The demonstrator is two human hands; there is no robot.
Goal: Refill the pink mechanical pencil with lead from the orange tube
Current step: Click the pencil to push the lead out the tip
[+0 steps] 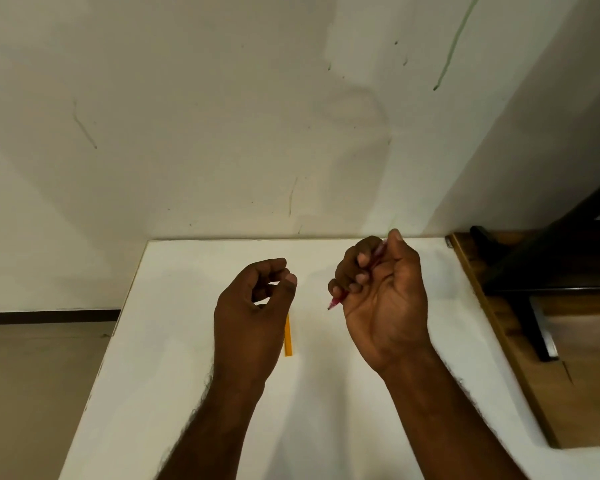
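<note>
The slim pink translucent mechanical pencil (pixel 336 300) sits in the right hand (pixel 383 292), fingers curled round its barrel, dark tip poking out down-left; its upper end seems to reach the thumb. The thin orange plastic lead tube (pixel 288 336) lies flat, partly hidden beneath the left hand (pixel 253 310).

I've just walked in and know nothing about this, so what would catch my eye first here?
Two bare hands raised over a white table. The right hand grips a pink mechanical pencil, tip pointing down and left, thumb on its top end. The left hand is curled with thumb and forefinger nearly meeting; just beside it an orange tube lies on the table.
</note>
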